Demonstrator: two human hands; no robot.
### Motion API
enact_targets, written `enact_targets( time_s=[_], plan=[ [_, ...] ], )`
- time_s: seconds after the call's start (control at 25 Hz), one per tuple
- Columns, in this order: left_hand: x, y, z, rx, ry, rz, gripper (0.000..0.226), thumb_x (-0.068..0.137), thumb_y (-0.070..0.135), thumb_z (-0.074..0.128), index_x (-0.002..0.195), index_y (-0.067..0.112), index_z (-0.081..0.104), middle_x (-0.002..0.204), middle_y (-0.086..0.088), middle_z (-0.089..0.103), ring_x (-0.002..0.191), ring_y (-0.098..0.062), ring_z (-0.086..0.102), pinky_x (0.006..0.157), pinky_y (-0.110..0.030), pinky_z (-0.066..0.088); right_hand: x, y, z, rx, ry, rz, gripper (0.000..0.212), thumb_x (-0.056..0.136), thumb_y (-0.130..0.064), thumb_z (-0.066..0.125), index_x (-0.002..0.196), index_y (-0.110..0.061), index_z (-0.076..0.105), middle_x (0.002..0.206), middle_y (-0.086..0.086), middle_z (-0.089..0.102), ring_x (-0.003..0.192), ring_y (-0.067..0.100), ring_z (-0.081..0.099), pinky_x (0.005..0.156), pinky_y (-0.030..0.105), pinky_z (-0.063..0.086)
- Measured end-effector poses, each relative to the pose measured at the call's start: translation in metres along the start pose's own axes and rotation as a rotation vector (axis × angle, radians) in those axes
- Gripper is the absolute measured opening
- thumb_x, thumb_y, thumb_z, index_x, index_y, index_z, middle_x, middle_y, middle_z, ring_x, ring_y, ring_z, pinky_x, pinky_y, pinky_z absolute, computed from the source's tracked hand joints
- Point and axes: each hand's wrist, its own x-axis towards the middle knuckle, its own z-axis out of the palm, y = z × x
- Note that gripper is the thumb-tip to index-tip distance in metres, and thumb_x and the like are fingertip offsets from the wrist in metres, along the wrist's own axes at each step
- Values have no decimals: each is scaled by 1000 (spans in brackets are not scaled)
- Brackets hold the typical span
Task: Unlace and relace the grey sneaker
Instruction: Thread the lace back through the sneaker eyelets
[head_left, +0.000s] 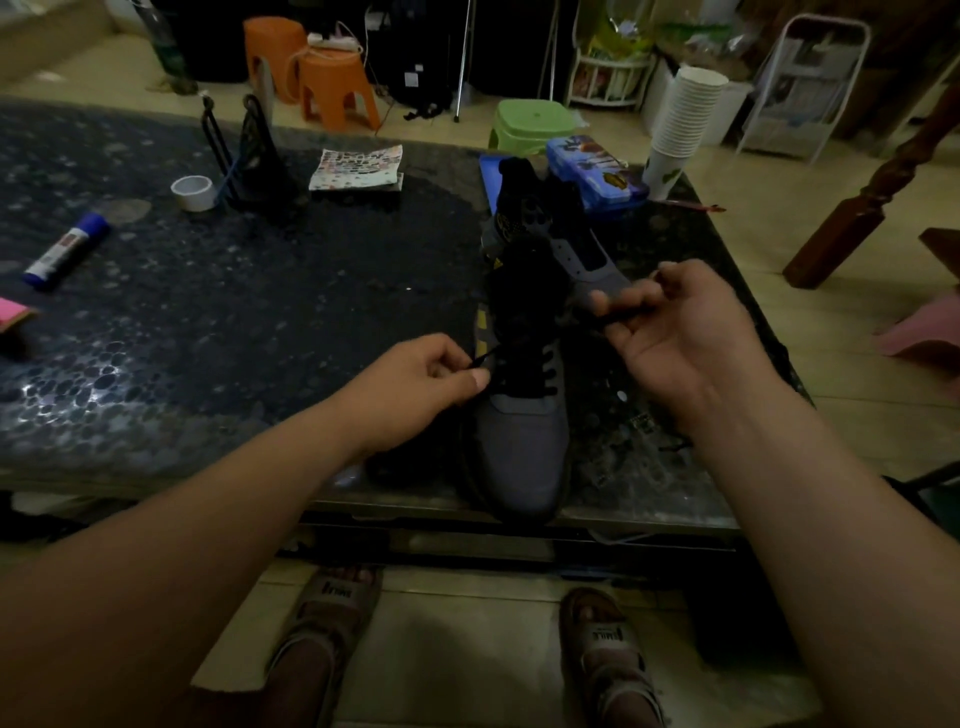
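Note:
A grey sneaker (524, 447) with a black tongue and black laces (537, 371) stands on the dark speckled table (234, 312), toe toward me at the near edge. My left hand (415, 384) is at the shoe's left side and pinches a black lace end between thumb and fingers. My right hand (675, 322) is on the shoe's right side, a little higher, fingers curled round the other black lace end. The lower eyelets show several crossed laces; the upper part of the shoe is dark and hard to read.
A glue stick (67, 252), a tape roll (193, 193), a black stand (260, 156) and a patterned booklet (358, 169) lie on the table's left and middle. A blue pencil case (597, 171) and stacked paper cups (680, 119) are behind the shoe. Stools stand beyond.

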Motion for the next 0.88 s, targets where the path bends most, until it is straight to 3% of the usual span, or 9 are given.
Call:
enact_targets(
  time_s=[0.08, 0.2, 0.28, 0.36, 0.52, 0.6, 0.68, 0.8, 0.88],
  plan=[
    [-1, 1, -6, 1, -40, 6, 20, 96, 31, 71, 85, 15, 69, 73, 0, 61, 66, -11, 51, 64, -28, 40, 0, -2, -4, -348, 21, -75, 27, 105, -22, 47, 78, -19, 48, 58, -5, 38, 50, 12, 37, 46, 24, 38],
    [0, 10, -10, -130, 14, 47, 20, 101, 25, 65, 83, 17, 70, 76, 1, 70, 73, -13, 57, 75, -30, 44, -9, -1, -17, -1440, -185, -248, 31, 97, -48, 66, 85, -20, 69, 72, -5, 64, 63, 10, 57, 57, 27, 44],
    [3, 17, -13, -380, 59, 20, 24, 104, 23, 59, 82, 16, 66, 70, -3, 66, 80, -19, 64, 83, -34, 46, -14, -1, -20, -1724, -325, -218, 30, 93, -48, 71, 82, -21, 75, 73, -7, 67, 61, -1, 57, 57, 18, 43],
    [5, 22, -17, -637, 58, -1, 23, 105, 21, 55, 85, 14, 64, 67, -2, 59, 78, -19, 66, 86, -35, 50, -14, -3, -21, -1558, -305, -174, 27, 95, -40, 72, 77, -20, 73, 68, -3, 62, 55, 4, 51, 51, 20, 39],
    [4, 25, -14, -775, 36, 8, 13, 103, 9, 55, 108, 11, 67, 91, -3, 70, 80, -17, 67, 81, -31, 60, 4, -20, -32, -833, 113, -157, 15, 93, -27, 61, 80, -23, 68, 74, 1, 59, 54, 10, 41, 40, 22, 26],
    [6, 23, -8, -661, 77, 28, 21, 102, 11, 61, 122, 14, 65, 103, -2, 71, 88, -18, 68, 79, -30, 59, 9, -30, -38, -456, 141, -68, 17, 98, -24, 51, 100, -13, 64, 75, -3, 66, 50, 7, 40, 35, 19, 22],
    [8, 18, 0, -376, 89, 52, 42, 96, 24, 72, 134, 24, 55, 114, 4, 65, 98, -16, 68, 80, -29, 56, 10, -38, -45, -252, 106, -35, 15, 99, -24, 44, 89, -18, 54, 76, -4, 64, 45, 5, 34, 35, 17, 19],
    [7, 5, 14, 18, 22, 97, 84, 79, 44, 86, 147, 34, 37, 124, 7, 53, 102, -9, 63, 84, -24, 52, 16, -41, -52, -242, 193, -77, 18, 96, -25, 48, 78, -26, 43, 64, -8, 48, 46, 6, 29, 39, 19, 15],
    [6, 1, 19, 133, 42, 128, 81, 77, 48, 87, 140, 33, 38, 123, 4, 51, 101, -7, 59, 83, -20, 47, 20, -45, -56, -291, 290, -134, 17, 94, -27, 52, 79, -26, 44, 60, -9, 47, 45, 6, 29, 40, 19, 15]
  ],
)
